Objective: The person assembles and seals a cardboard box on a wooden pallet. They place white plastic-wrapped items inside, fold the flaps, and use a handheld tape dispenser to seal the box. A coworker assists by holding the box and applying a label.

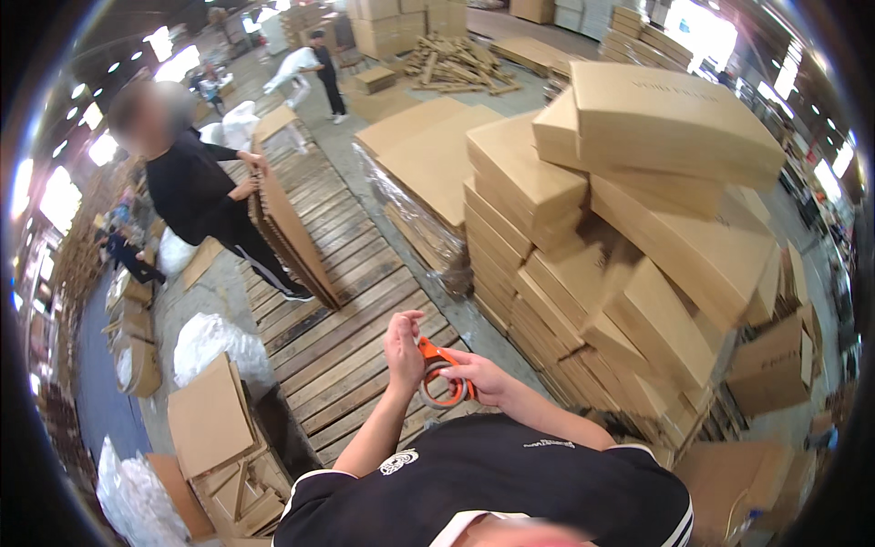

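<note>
In front of my chest, my right hand (pixel 480 376) grips an orange tape dispenser (pixel 427 347) with a grey ring-shaped part that looks like a tape roll. My left hand (pixel 403 349) is raised right beside the dispenser's front end, its fingers loosely bent and apart, with nothing visible in them. Whether it touches the dispenser, I cannot tell. Below both hands lies a slatted wooden platform (pixel 351 356). To the right rises a tall, uneven pile of closed brown cardboard boxes (pixel 670 118), some of them tilted.
Across the platform, a person in black (pixel 196 178) holds upright flat cardboard sheets (pixel 287 228). A wrapped cardboard stack (pixel 428 155) stands beyond the platform. At left are a cardboard bin (pixel 210 415) and clear plastic bags (pixel 219 346). Scrap wood (pixel 460 66) lies farther back.
</note>
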A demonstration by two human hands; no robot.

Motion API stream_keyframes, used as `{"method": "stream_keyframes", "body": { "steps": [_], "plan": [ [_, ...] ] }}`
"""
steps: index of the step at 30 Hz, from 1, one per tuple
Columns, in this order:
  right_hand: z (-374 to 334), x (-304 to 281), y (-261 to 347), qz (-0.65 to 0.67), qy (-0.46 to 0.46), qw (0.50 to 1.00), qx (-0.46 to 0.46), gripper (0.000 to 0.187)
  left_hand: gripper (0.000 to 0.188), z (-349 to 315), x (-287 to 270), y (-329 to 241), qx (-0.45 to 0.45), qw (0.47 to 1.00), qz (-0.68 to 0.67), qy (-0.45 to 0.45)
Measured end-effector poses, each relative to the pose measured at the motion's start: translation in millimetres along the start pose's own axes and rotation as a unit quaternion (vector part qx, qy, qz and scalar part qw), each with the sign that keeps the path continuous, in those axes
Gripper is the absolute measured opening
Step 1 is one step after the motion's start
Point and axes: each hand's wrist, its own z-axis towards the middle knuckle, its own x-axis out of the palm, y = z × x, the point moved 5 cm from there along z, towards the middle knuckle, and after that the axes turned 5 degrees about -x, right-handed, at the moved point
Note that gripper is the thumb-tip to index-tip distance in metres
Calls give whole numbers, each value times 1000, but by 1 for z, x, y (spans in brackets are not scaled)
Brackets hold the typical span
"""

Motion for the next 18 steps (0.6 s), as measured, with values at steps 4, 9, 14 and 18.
{"method": "stream_keyframes", "body": {
  "steps": [4, 9, 14, 18],
  "plan": [
    [4, -5, 18, -12, 39, 999, 14, 54, 58, 4, 5, -3, -45, 998, -41, 2],
    [8, -15, 33, -32, 59, 998, 20, 54, 63, 7, 13, -12, -11, 998, -41, -52],
    [1, -27, 38, -35, 52, 998, 21, 56, 65, 4, 26, -11, 13, 997, -51, -62],
    [-10, -41, 38, -20, 33, 999, 21, 58, 65, -2, 41, -2, -20, 997, -57, -44]
  ]
}}
